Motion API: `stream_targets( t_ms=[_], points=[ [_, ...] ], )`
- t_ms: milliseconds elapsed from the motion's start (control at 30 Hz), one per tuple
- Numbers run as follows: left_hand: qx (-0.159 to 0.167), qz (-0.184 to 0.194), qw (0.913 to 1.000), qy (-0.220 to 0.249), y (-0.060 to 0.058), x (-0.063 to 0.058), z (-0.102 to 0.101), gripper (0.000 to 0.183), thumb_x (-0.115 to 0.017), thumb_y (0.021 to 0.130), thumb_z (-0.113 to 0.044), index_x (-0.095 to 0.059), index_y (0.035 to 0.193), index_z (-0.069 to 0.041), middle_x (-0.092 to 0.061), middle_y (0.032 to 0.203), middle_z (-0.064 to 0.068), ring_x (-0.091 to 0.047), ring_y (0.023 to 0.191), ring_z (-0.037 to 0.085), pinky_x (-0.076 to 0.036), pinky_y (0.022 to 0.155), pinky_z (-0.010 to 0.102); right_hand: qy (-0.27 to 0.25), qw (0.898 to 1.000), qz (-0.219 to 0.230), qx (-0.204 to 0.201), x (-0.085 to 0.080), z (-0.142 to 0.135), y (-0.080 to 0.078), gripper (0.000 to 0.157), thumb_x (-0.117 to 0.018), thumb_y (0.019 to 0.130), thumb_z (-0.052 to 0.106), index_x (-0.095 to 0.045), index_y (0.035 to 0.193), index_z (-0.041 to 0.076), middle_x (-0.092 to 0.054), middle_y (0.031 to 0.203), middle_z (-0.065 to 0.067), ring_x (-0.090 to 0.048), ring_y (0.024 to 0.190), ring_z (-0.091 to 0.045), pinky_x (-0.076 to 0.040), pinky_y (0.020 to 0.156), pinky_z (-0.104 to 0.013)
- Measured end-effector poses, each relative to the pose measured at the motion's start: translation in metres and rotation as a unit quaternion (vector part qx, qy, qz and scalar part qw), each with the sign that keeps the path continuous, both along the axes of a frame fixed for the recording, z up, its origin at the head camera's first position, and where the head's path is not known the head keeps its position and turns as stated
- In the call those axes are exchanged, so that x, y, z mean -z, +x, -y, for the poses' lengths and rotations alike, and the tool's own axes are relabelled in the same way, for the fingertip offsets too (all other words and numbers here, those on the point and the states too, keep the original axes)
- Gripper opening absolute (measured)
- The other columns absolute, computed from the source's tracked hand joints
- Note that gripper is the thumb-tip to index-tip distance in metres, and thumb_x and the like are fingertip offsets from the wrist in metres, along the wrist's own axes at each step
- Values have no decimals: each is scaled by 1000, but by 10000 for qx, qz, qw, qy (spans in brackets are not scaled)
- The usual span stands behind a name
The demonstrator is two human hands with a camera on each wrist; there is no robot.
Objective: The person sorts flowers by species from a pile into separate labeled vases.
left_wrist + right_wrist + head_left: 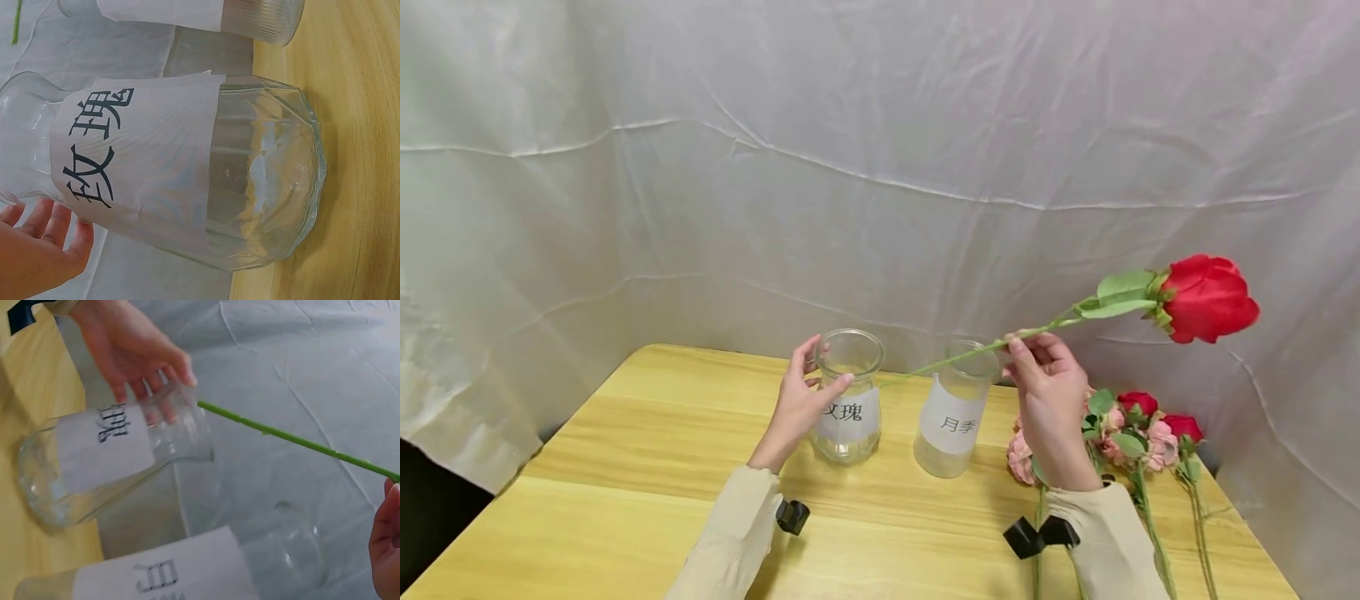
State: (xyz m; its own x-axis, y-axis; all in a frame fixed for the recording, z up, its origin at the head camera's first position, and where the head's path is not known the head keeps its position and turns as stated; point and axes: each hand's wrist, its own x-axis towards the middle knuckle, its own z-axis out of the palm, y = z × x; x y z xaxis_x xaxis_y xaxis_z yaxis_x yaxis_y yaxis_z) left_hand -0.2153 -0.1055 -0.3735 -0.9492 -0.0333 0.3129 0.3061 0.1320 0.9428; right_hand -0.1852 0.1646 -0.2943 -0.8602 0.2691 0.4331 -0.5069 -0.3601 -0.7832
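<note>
Near the head view's centre, the left hand (797, 404) curls round the flared neck of the faceted glass vase (850, 452), apparently to steady it. At right, the right hand (1051, 396) pinches the artificial red rose (1210, 298) partway along its thin green stem (958, 358), probably for control; its layered petals look like cloth.

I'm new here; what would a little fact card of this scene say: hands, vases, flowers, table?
Left hand: holds the neck of the glass vase marked 玫瑰
Right hand: pinches the green stem of a red flower
Second vase: clear, upright, marked 月季
Other flowers: pink and red, lying at right
Table: yellowish, wood-grained
</note>
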Motion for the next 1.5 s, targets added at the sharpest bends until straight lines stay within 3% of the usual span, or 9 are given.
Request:
stream_targets(
  t_ms=[300, 500, 600, 767, 933, 1267, 1500],
  points=[
    [68, 60, 9999, 43, 0, -2, -3, 79, -73, 77, -23, -27, 139, -10, -40, 134, 12, -38, 114, 27, -33, 94, 40, 112, 9998, -177, -34, -17, 16, -18, 10, -62, 83, 0, -57, 91, 2, -59, 86, -9, -60, 78, -18, -47, 56, -21],
    [194, 149, 9997, 37, 17, -23, -4, 77, -69, 80, -14, -23, 139, -1, -36, 136, 19, -35, 117, 33, -30, 97, 45, 502, 9987, 5, 116, -21, 26, -31, 9, -64, 83, 3, -58, 89, 6, -60, 84, -6, -60, 78, -17, -47, 55, -21],
    [196, 137, 9997, 1, 21, -27, -4, 76, -68, 80, -12, -22, 139, 1, -35, 136, 21, -35, 117, 34, -30, 97, 46, 727, 9972, 86, 125, -22, 33, -37, 9, -65, 82, 5, -58, 89, 7, -61, 84, -6, -61, 78, -16, -46, 54, -21],
    [154, 171, 9997, 1, 10, -14, 0, 78, -71, 78, -17, -25, 139, -5, -38, 135, 16, -36, 117, 32, -31, 96, 43, 1108, 9935, 206, 178, -21, 44, -44, 9, -64, 83, 5, -58, 89, 5, -62, 82, -5, -61, 78, -17, -46, 53, -21],
    [26, 43, 10000, -77, 1, -2, 2, 79, -73, 77, -23, -27, 139, -8, -40, 133, 13, -38, 114, 27, -33, 94, 41, 1395, 9900, 161, 114, -21, 55, -48, 12, -61, 85, 4, -57, 92, -5, -63, 82, -2, -61, 78, -17, -46, 52, -20],
    [15, -8, 10000, -23, 0, 1, 1, 80, -74, 76, -23, -28, 139, -8, -41, 132, 13, -39, 111, 26, -33, 93, 42, 1362, 9904, 183, -172, -24, 77, -50, 9, -63, 83, 0, -59, 90, -3, -63, 77, -2, -61, 73, -15, -45, 50, -21],
    [-5, -22, 10000, 7, -1, 1, 1, 78, -73, 76, -23, -28, 138, -10, -41, 131, 14, -39, 111, 26, -34, 93, 41, 1383, 9889, 482, -237, -23, 89, -52, 11, -63, 83, 1, -59, 93, -3, -63, 80, -2, -61, 76, -19, -46, 51, -21]
  ],
)
